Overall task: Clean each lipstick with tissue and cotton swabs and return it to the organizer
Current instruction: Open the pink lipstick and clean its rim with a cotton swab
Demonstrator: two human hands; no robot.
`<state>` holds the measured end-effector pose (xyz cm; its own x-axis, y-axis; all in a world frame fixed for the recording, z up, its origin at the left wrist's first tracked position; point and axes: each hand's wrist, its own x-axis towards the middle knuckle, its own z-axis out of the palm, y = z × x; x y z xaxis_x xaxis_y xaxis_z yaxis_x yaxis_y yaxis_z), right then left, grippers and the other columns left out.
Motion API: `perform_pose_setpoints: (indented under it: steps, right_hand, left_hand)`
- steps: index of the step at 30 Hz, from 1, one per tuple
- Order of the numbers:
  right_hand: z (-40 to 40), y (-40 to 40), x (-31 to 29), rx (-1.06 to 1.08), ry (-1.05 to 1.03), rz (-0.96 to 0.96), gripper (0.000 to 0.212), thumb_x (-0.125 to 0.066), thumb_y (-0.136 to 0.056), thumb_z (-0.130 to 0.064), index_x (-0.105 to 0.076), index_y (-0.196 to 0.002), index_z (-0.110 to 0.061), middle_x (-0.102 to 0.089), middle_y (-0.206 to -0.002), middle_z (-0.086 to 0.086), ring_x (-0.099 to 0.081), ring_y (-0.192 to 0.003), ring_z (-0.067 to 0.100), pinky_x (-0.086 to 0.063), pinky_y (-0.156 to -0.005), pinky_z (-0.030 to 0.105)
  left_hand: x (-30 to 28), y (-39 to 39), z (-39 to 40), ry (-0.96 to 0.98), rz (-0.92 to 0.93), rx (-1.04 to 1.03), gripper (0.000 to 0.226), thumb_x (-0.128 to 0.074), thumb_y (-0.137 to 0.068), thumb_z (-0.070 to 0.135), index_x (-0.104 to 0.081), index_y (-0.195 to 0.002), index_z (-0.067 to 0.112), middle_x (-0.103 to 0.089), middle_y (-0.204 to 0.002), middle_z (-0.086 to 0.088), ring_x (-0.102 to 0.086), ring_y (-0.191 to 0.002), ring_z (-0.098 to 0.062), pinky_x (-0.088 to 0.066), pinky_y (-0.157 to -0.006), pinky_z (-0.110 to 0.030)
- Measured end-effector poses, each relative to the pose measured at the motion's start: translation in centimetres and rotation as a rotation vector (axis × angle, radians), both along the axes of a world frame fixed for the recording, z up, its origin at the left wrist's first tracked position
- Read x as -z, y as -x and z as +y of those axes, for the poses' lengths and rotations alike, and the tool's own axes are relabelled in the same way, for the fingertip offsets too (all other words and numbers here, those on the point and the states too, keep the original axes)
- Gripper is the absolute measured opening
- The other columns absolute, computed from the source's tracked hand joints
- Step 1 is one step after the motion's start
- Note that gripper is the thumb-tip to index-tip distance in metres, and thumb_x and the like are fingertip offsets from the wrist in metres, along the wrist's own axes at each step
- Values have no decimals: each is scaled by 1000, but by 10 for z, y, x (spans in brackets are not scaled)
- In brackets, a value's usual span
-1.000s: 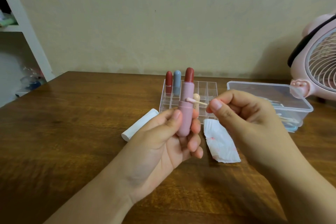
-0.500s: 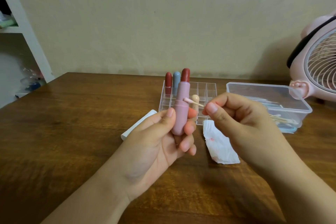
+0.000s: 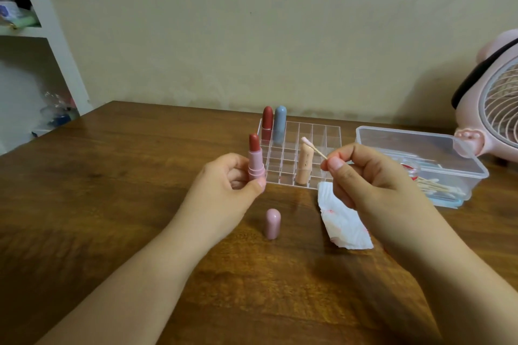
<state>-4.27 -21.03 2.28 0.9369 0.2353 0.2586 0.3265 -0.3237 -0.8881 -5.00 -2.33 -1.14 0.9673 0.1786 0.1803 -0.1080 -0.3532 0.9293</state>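
Pink lipstick [image 3: 255, 161] upright between left fingers [image 3: 238, 176], swab [image 3: 312, 147] apart.

I note a plain beige wall [image 3: 252, 22] behind a dark brown wooden table [image 3: 112, 204] with visible grain. At far left I see a white shelving unit [image 3: 53, 36] holding blurred items I cannot identify, and at far right a pink desk fan [image 3: 496, 101] stands on the table. Lighting is soft and even.
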Motion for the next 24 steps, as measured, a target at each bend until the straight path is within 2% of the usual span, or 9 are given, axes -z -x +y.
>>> perform_pose_setpoints:
  steps: [4,8,14,19,24]
  right_hand:
    - [1,-1,2,47,39,9,21,-46,-92,-33,-60,-81,-23,-46,-48,-8,-38,-46,3,-34,-48,17]
    - [1,-2,3,59,58,18,20,-47,-93,-33,-60,-79,-24,-46,-47,-9,-38,-44,2,-34,-47,15]
    - [2,-3,4,56,71,13,21,-47,-93,-32,-60,-82,-19,-45,-44,-10,-38,-44,2,-33,-45,13]
    - [2,-3,4,51,68,6,21,-47,-93,-30,-60,-83,-17,-43,-45,-7,-36,-42,3,-30,-41,10]
    - [2,-3,4,47,61,19,20,-47,-93,-29,-59,-83,-18,-44,-46,-7,-36,-40,2,-29,-40,8]
  left_hand:
    - [9,-5,-5,-189,62,-51,10,-68,-83,24,-61,-90,28,-69,-86,12,-64,-82,-1,-47,-74,-21]
    - [13,-9,-6,-284,71,-54,13,-71,-80,21,-62,-85,28,-66,-81,12,-64,-79,-4,-46,-69,-18]
    - [15,-11,-9,-420,56,-72,14,-71,-80,23,-60,-80,34,-65,-73,11,-59,-70,-4,-36,-56,-5]
    - [15,-11,-9,-411,76,-49,17,-68,-83,21,-61,-94,31,-63,-70,12,-56,-69,-1,-33,-55,-5]
    - [15,-11,-9,-408,73,-61,36,-69,-81,20,-62,-116,26,-65,-80,13,-61,-75,-3,-38,-63,-8]
